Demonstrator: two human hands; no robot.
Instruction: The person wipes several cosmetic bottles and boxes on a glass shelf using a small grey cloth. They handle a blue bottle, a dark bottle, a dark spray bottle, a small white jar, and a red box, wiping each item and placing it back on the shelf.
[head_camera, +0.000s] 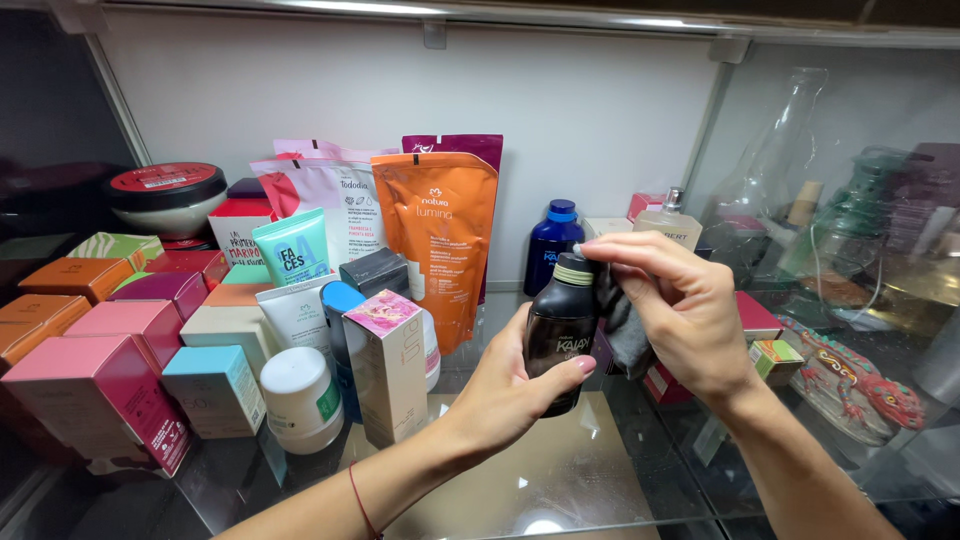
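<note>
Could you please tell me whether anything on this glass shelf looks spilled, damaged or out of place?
Nothing stands out. The left hand holds the dark plastic bottle upright, the right hand is at its cap with a grey cloth, and no spill shows.

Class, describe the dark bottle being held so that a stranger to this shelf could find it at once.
Start at the tall orange pouch standing against the white back wall. Just to its right, above the glass shelf, the left hand grips a dark bottle while the right hand touches its cap. Unlike the blue bottle behind, it is nearly black with a ribbed, pale-banded cap.
</note>
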